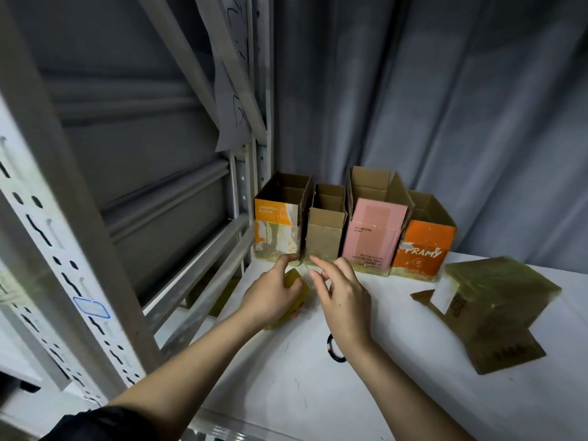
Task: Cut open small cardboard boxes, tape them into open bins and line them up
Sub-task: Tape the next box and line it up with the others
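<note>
Several open cardboard bins stand in a row at the back of the white table [286, 393]: an orange-and-white bin [276, 230], a plain brown bin [324, 233], a pink bin [372, 237] and an orange bin [421, 249]. My left hand [270, 297] holds a yellowish roll of tape [297, 289] just in front of the first two bins, with its thumb up at their bottom edges. My right hand [342, 297] hovers beside it, fingers loosely bent and pointing at the brown bin's base. A thin strip of tape seems to stretch between the hands, though it is hard to see.
A taped, closed cardboard box [496, 300] lies on flattened cardboard [506, 351] at the right. A small black ring [334, 348] sits under my right wrist. A grey metal shelf frame [105, 249] rises along the left edge; a grey curtain hangs behind the bins.
</note>
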